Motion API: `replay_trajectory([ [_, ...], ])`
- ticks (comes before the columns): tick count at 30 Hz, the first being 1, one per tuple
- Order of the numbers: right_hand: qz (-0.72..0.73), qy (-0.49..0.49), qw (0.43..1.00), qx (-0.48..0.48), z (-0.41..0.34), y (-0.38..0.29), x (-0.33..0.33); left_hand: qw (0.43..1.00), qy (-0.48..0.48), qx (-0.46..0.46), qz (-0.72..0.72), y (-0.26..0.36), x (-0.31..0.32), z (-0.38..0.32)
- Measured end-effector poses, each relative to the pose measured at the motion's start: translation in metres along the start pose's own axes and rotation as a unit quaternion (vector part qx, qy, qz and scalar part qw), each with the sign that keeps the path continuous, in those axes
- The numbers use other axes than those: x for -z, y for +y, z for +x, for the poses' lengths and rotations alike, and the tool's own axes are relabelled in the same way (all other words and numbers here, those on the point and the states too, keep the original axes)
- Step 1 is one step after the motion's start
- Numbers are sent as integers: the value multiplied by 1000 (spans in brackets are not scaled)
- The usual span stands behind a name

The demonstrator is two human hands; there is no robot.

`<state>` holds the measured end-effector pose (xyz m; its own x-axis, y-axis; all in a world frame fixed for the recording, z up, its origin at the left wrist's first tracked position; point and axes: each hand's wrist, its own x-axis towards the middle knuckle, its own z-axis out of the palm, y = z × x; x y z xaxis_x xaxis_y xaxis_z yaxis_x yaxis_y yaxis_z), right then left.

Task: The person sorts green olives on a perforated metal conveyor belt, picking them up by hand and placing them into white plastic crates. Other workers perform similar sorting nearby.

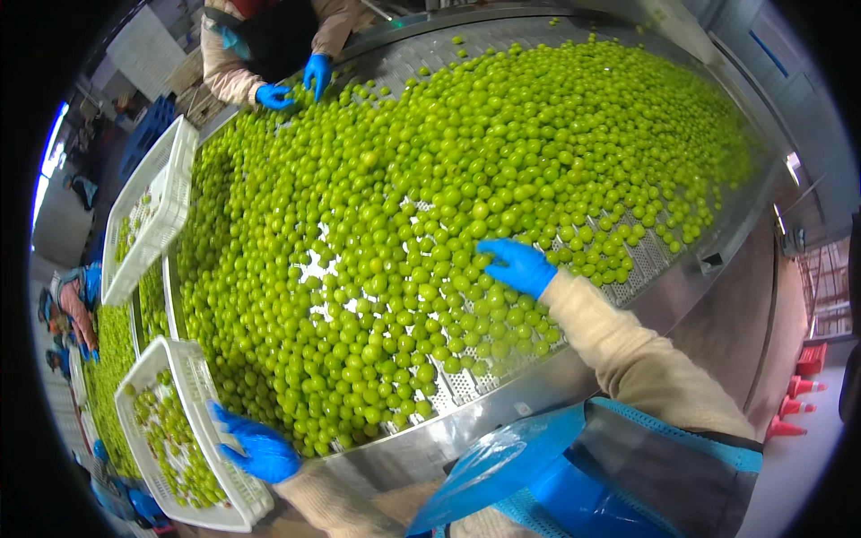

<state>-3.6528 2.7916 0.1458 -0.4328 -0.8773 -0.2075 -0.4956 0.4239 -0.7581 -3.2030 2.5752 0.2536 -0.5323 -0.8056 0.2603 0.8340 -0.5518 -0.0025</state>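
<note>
A deep spread of small round green fruits [403,269] covers a perforated metal conveyor [464,389]. My right hand [518,265], in a blue glove, hovers over or touches the fruits near the conveyor's near side, its fingers extended and no fruit visible in it. At lower left, my left hand [259,447], also gloved in blue, has its fingers apart and looks bare of any fruit. It lies between the fruit bed and a white plastic crate [185,430], close to the crate's rim. Green and brownish fruits [171,444] lie in that crate.
Across the conveyor, a co-worker's blue-gloved hands [296,87] reach into the fruits. Another white crate [165,202] rests at the left end, holding a few fruits. A metal side rail [430,437] runs before me. More people work at far left; traffic cones [790,407] stand at right.
</note>
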Motion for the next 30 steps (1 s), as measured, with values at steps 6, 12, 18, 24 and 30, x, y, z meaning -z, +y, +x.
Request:
replay_trajectory([
  [6, -217, 88, 970, -73, 60, 37, 51, 927, 360, -6, 106, -99, 65, -64],
  [12, -186, 24, 968, -165, 134, 38, 46, 932, 343, 101, 64, -132, 66, -62],
  [18, -96, 86, 980, -152, 217, 46, 49, 914, 401, 66, -3, -154, 65, -48],
  [24, -93, 124, 982, -110, 357, 22, 47, 935, 322, 143, 39, -164, 80, -40],
  [30, -35, 158, 981, 105, 437, 0, 66, 924, 361, 122, 24, -164, 88, -38],
])
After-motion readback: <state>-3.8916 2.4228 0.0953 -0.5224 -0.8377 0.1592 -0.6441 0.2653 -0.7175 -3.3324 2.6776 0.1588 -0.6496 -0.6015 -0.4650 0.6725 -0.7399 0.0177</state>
